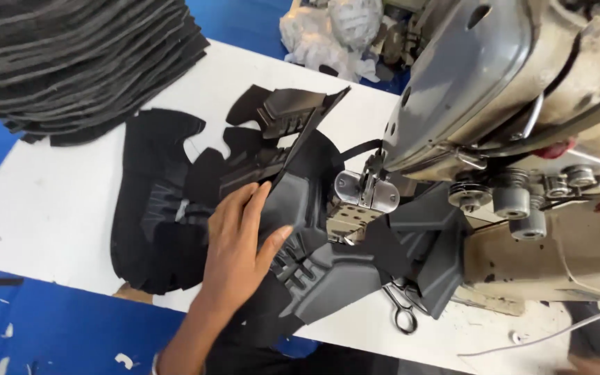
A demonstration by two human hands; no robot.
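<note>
A black shoe upper piece (300,201) is being pressed flat under the spread fingers of the left hand (241,239), with the sewing machine's presser foot (366,191) just beyond its fingertips.

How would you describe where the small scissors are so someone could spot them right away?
Find the big grey sewing machine on the right. Beneath its post, at the white table's near edge, lie the scissors: thin metal loops, the only shiny thing among the black cut pieces.
</note>
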